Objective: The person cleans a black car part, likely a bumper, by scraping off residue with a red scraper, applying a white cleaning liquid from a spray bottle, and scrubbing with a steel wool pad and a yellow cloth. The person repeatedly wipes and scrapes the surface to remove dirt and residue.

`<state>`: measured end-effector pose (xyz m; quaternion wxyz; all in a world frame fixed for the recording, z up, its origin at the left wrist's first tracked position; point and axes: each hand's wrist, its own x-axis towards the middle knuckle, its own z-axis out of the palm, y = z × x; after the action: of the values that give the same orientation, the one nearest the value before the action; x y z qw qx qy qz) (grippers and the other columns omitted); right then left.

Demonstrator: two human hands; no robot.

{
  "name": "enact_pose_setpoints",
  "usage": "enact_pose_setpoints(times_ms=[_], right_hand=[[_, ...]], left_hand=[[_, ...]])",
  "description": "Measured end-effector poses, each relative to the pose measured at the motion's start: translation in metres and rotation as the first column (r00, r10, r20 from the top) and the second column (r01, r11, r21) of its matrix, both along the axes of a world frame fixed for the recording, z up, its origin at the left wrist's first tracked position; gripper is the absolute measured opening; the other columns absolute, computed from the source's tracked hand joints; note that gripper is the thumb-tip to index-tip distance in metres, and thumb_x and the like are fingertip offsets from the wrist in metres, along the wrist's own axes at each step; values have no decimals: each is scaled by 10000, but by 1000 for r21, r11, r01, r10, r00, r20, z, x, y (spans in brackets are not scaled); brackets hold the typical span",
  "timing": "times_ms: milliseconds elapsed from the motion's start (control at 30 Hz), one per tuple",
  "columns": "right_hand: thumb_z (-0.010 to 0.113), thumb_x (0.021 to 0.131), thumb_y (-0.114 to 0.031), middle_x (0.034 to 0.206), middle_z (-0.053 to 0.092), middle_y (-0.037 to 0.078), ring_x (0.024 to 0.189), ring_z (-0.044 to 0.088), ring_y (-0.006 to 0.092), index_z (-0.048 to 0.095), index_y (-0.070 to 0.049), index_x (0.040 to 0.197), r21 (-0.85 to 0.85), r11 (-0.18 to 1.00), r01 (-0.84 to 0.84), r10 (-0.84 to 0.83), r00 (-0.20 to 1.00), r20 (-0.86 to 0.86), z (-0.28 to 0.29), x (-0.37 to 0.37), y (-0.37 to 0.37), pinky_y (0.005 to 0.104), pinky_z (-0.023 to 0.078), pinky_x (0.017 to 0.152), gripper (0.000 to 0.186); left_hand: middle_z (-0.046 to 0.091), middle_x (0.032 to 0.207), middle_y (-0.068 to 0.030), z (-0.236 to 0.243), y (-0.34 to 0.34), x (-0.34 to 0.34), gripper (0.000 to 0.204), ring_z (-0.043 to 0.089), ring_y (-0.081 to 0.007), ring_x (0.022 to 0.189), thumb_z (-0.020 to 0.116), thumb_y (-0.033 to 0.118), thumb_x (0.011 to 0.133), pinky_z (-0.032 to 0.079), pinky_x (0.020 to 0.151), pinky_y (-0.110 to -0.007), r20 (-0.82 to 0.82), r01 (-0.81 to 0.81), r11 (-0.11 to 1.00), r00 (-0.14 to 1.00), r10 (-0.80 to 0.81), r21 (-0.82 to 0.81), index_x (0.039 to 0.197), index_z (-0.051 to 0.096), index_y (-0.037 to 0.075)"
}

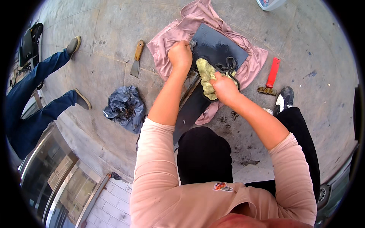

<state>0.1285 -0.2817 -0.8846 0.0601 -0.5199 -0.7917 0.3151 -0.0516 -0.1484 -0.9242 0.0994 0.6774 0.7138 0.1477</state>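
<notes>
Yellow cloth (205, 75), bunched in the right hand's (226, 88) grasp, over the near edge of a glossy dark panel (220, 40). Left hand (180, 56) clenched on a grey wad (193, 45) at the panel's left side. Pink fabric (163, 47) spreads beneath the panel. Left of both hands: wooden-handled putty knife (137, 60), crumpled dark bag (124, 108). Right of them: red-handled scraper (272, 74).

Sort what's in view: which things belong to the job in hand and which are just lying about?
Apparently in use:
grey wad, left hand
yellow cloth, right hand
dark panel
pink cloth under it

Seemingly just lying about:
wooden-handled scraper
red-handled scraper
crumpled bag
plastic jug
</notes>
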Motion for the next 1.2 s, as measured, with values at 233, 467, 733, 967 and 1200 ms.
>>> enact_pose_setpoints(times_ms=[233,467,733,967,1200], right_hand=[[622,755,-43,933,607,189,757,680,328,671,-13,850,19,1000,5,-5,1000,-3,-3,7,-1,419,577,666,111],[628,749,-45,937,600,189,768,681,332,675,-15,843,-9,1000,12,-12,1000,-13,2,-1,2,419,579,675,109],[631,751,-42,951,595,185,792,684,330,677,-7,847,-39,997,60,-62,997,-53,-1,9,0,422,581,683,112],[633,747,-40,992,603,199,835,688,346,693,-8,846,-94,996,2,-7,999,-50,0,-2,0,428,582,704,121],[613,798,-25,1031,601,195,863,682,357,713,-24,941,-86,995,50,-53,998,-28,2,6,2,450,567,754,174]], left_hand=[[701,837,-102,-10,16,22,39,690,-316,789,723,137,795,546,705,-425,60,163,981,984,-170,106,821,732,108],[616,761,-89,-2,20,59,49,642,-333,760,731,94,775,524,678,-446,55,412,887,901,-431,209,775,683,100],[634,770,-58,0,-15,20,79,661,-279,756,780,100,759,520,660,-400,212,326,944,921,-327,41,822,736,120],[659,836,-76,-11,75,55,43,656,-323,814,736,128,806,526,708,-423,119,466,848,855,-505,251,841,735,105],[612,811,-37,1,-75,-80,77,626,-287,809,765,119,767,523,713,-413,190,458,889,873,-449,-3,823,714,130]])
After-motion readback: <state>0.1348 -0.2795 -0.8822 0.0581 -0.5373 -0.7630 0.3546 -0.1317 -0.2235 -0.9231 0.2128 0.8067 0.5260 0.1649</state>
